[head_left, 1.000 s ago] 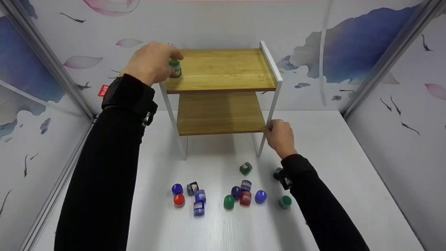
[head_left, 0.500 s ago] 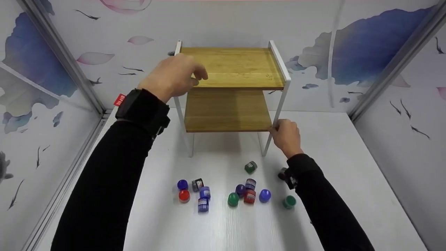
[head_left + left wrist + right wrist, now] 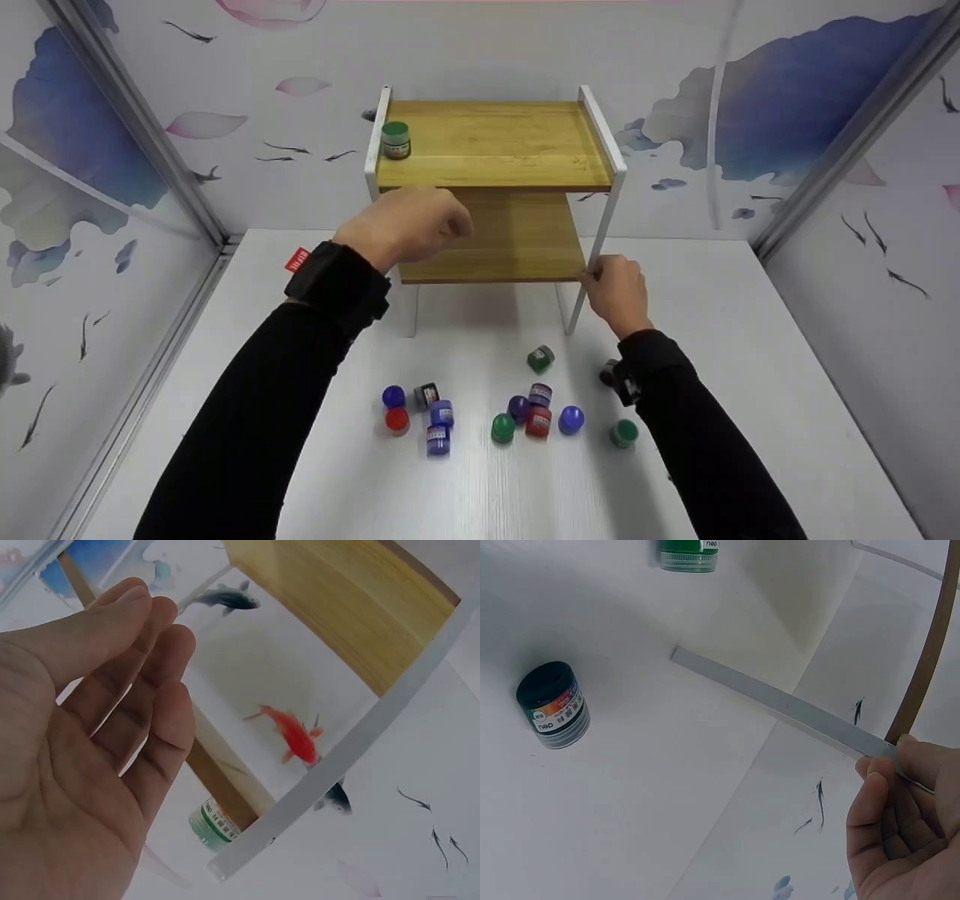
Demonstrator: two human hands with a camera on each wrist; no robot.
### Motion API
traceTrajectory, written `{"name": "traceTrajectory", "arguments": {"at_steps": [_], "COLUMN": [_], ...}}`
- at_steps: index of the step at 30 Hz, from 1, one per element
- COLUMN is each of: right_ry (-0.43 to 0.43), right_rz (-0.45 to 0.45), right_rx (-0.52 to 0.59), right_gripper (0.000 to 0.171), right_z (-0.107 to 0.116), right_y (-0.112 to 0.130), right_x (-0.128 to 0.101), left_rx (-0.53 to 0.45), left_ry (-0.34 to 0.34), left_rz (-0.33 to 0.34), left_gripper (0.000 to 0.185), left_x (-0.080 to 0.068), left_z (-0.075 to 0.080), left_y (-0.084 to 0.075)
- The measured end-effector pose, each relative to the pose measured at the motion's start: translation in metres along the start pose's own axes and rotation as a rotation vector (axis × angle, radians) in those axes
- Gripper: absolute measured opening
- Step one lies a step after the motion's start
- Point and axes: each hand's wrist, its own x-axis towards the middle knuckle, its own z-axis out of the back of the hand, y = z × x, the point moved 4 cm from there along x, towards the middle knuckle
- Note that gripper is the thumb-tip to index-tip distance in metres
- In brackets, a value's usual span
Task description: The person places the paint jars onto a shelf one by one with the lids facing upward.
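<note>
In the head view a green-lidded paint jar [image 3: 396, 140] stands upright on the top board [image 3: 502, 142] of a small two-tier shelf, near its left rail. My left hand [image 3: 405, 225] hovers in front of the shelf's left side, below that jar. Its fingers are loosely bent with nothing between them, as the left wrist view confirms. At the shelf's right front leg [image 3: 604, 214], my right hand [image 3: 619, 292] pinches the white frame beside the edge of the lower board [image 3: 525, 247]. The right wrist view shows thumb and fingers on that metal bar.
Several paint jars lie scattered on the white table [image 3: 480, 502], among them a red jar [image 3: 538, 421], a tipped green jar [image 3: 540, 359] and a red-lidded jar [image 3: 397, 421]. A black-lidded jar [image 3: 553, 705] lies near the right wrist. Printed panels [image 3: 480, 45] enclose the table.
My left hand has let go of the green-lidded jar on the top board and moved down and right, towards me. My right hand keeps its hold on the leg. The head view has shifted slightly.
</note>
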Motion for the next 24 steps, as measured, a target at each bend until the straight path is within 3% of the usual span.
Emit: {"name": "traceTrajectory", "arguments": {"at_steps": [5,11,17,24], "right_ry": [-0.010,-0.019,-0.023,-0.040], "right_rz": [-0.013,-0.007,-0.005,-0.004], "right_rx": [0.010,0.028,0.010,0.017], "right_gripper": [0.019,0.019,0.018,0.018], "right_z": [0.001,-0.001,-0.002,0.000], "right_y": [-0.003,-0.004,-0.002,0.000], "right_x": [0.000,-0.004,-0.004,-0.003], "left_rx": [-0.036,-0.058,-0.095,-0.150], "left_ry": [0.025,0.093,0.168,0.212], "left_rz": [0.011,0.025,-0.008,-0.051], "left_gripper": [0.026,0.025,0.024,0.025], "left_x": [0.008,0.019,0.028,0.038], "left_z": [-0.023,-0.067,-0.111,-0.151], "left_y": [-0.001,0.001,-0.004,-0.015]}}
